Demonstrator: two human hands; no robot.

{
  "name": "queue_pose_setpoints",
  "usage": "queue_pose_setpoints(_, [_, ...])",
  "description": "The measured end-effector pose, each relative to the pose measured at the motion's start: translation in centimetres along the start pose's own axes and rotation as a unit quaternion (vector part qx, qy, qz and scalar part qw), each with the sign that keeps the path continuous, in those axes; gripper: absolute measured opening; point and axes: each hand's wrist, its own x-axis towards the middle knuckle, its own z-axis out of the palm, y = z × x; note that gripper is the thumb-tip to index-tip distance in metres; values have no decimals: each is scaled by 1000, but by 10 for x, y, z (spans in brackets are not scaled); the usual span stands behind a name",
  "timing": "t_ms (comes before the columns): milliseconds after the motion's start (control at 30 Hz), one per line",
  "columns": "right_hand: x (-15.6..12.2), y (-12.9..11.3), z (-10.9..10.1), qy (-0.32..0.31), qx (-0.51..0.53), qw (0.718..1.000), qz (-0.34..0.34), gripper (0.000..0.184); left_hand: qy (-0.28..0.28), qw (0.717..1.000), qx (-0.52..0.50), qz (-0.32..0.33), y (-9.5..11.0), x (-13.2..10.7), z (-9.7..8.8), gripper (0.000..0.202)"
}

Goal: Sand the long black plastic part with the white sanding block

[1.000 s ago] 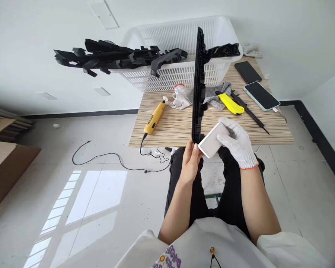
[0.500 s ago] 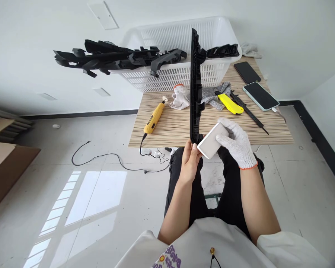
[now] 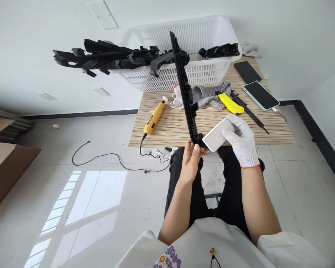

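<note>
My bare left hand [image 3: 192, 158] grips the lower, bent end of a long black plastic trim piece [image 3: 185, 89], which rises away from me and leans left at its top. In my right hand [image 3: 241, 140], covered by a white knitted glove with an orange cuff edge, is a flat whitish block like a sanding sponge [image 3: 216, 137]. Thumb and fingers pinch the block at its right end. Its left edge is at the short bent end of the trim piece; whether they touch I cannot tell.
A white plastic basket [image 3: 212, 72] at the back holds several black plastic parts [image 3: 114, 59]. On the table [image 3: 170, 130] lie a yellow rotary tool [image 3: 154, 118], a grey cloth [image 3: 205, 96], a yellow utility knife [image 3: 230, 104], a caliper [image 3: 251, 113] and two phones [image 3: 261, 95].
The top of the trim piece has swung left, so it leans instead of standing straight. My right hand and the whitish block have shifted slightly right and up.
</note>
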Motion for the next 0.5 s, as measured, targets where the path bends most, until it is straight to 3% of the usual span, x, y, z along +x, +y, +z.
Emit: queue_pose_setpoints(500, [1,7,-2,-15,-22,1000,-10,56,1,1000,-17,-3,0,-1,0,37])
